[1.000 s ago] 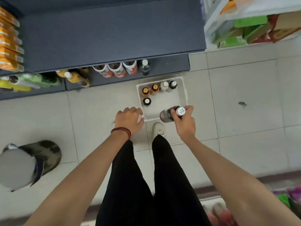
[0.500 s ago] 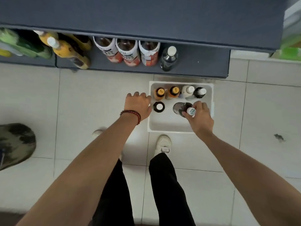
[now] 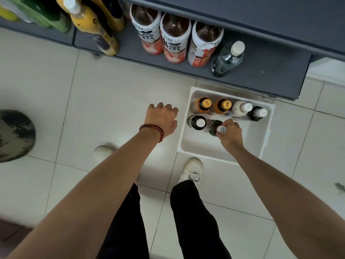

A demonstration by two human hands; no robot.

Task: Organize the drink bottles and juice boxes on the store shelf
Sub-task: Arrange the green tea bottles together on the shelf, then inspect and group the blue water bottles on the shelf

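Observation:
A white bin stands on the tiled floor below the dark bottom shelf. Inside it stand two orange-capped bottles, a white bottle, and two dark bottles with white caps. My right hand grips the neck of a dark bottle with a white cap, holding it upright inside the bin beside another dark bottle. My left hand, with a red bead bracelet on its wrist, hovers over the floor left of the bin with loosely curled fingers, holding nothing.
On the bottom shelf stand three tea bottles with red and white labels, one dark bottle, yellow bottles and green ones. A camouflage-patterned object lies on the floor at the left. My feet are just below the bin.
My right hand has lowered the dark bottle from above the bin's front edge down into the bin and set it upright. My head has moved closer to the shelf. My left hand stayed left of the bin.

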